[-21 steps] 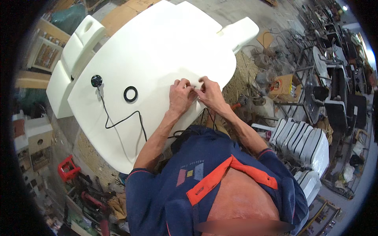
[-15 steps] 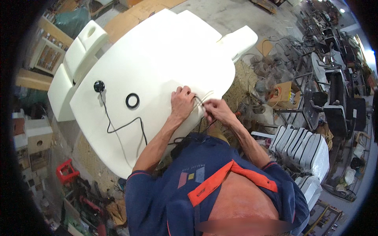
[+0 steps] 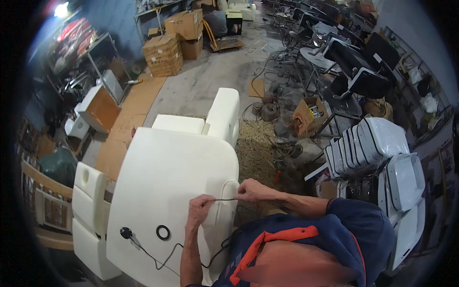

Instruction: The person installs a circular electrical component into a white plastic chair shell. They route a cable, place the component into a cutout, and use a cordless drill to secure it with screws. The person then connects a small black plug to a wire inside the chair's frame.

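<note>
A large white moulded panel (image 3: 172, 182) lies flat in front of me. My left hand (image 3: 200, 210) and my right hand (image 3: 252, 190) pinch a thin black wire (image 3: 224, 199) and hold it stretched between them, just over the panel's right edge. A black cable (image 3: 165, 260) trails over the panel's near part to a round black plug (image 3: 125, 233). A black ring (image 3: 163, 232) lies on the panel beside it.
White moulded pieces (image 3: 91, 210) stand at the panel's left and another (image 3: 224, 115) behind it. Stacked white shells (image 3: 377, 148) sit at right. Cardboard boxes (image 3: 165, 52), office chairs (image 3: 354, 67), coiled cables (image 3: 267, 112) and clutter fill the concrete floor beyond.
My head has lifted, so the view now takes in the workshop ahead. My hands have drawn apart, with the wire now taut between them at the panel's right edge.
</note>
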`<action>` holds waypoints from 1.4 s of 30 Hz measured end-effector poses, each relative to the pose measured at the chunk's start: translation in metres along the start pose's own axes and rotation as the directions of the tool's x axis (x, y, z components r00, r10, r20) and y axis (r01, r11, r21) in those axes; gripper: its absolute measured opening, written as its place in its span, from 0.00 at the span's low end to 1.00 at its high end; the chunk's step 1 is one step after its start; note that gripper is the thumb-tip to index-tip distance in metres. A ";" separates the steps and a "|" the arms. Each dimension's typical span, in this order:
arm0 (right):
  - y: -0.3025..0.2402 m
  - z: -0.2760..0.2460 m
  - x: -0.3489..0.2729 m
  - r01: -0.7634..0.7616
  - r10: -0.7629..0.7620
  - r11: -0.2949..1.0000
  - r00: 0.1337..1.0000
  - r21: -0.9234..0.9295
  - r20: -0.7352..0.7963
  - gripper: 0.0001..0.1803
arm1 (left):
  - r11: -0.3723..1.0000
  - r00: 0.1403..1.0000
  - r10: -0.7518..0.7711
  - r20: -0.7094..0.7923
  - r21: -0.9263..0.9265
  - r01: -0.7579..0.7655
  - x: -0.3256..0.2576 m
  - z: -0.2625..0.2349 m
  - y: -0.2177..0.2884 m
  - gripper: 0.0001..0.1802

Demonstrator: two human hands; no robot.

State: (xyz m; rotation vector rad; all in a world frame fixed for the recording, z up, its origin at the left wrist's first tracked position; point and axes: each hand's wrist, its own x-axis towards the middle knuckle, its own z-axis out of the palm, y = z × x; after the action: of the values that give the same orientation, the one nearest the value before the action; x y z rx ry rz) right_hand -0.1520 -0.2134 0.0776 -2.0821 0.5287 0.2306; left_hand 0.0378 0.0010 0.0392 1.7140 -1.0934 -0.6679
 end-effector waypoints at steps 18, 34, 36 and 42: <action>-0.052 0.091 0.068 0.062 -0.061 0.998 0.993 0.008 -0.098 0.14 | 0.936 0.999 0.047 0.004 0.349 -0.046 0.005 -0.002 -0.008 0.08; -0.020 0.086 0.049 -0.004 0.028 0.996 0.962 0.089 -0.273 0.13 | 0.968 0.999 0.021 0.027 0.248 -0.027 0.000 0.006 0.002 0.08; -0.030 0.088 0.068 0.014 -0.006 0.999 0.974 0.036 -0.226 0.13 | 0.953 0.997 0.080 -0.014 0.294 -0.072 0.000 0.006 0.001 0.09; -0.021 0.045 0.047 0.287 -0.237 0.926 0.948 -0.247 0.212 0.14 | 0.897 0.977 0.215 0.008 0.394 -0.201 0.007 0.004 -0.020 0.07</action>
State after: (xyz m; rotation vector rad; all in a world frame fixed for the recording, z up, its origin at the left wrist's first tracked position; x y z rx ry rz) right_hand -0.0989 -0.1791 0.0521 -2.3463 0.1066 0.3454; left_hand 0.0450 -0.0040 0.0198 1.8974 -1.4348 -0.2911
